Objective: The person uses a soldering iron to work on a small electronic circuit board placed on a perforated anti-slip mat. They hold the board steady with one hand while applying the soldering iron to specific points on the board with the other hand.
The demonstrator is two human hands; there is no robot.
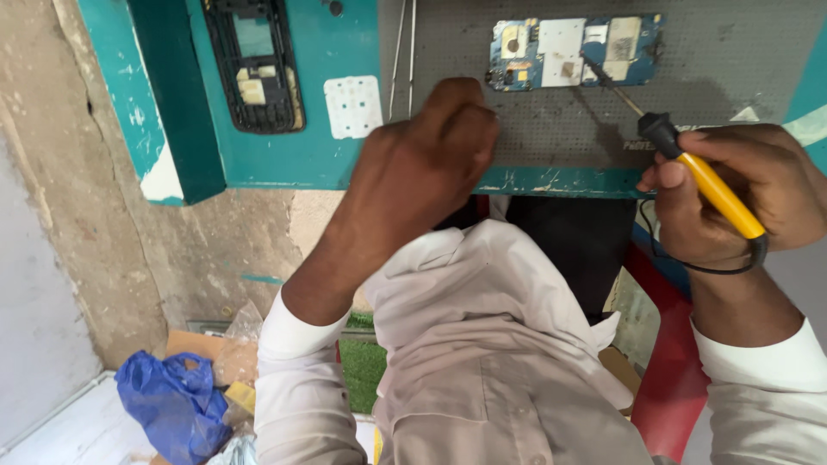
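Note:
A blue phone circuit board [572, 52] with metal shields lies on a grey mat [741, 60] on the teal bench. My right hand [741, 194] grips a soldering iron [702, 176] with a yellow handle and black collar; its thin tip touches the board's right half. My left hand [426, 159] rests at the mat's near edge, just below and left of the board, fingers curled; I cannot see anything held in it. Both arms wear white sleeves.
A black phone frame [254, 65] and a white keypad sheet [353, 106] lie on the teal bench top [319, 164]. Metal tweezers [403, 52] rest beside them. On the floor sit a blue plastic bag [177, 409] and scraps. A red stool [672, 379] is under me.

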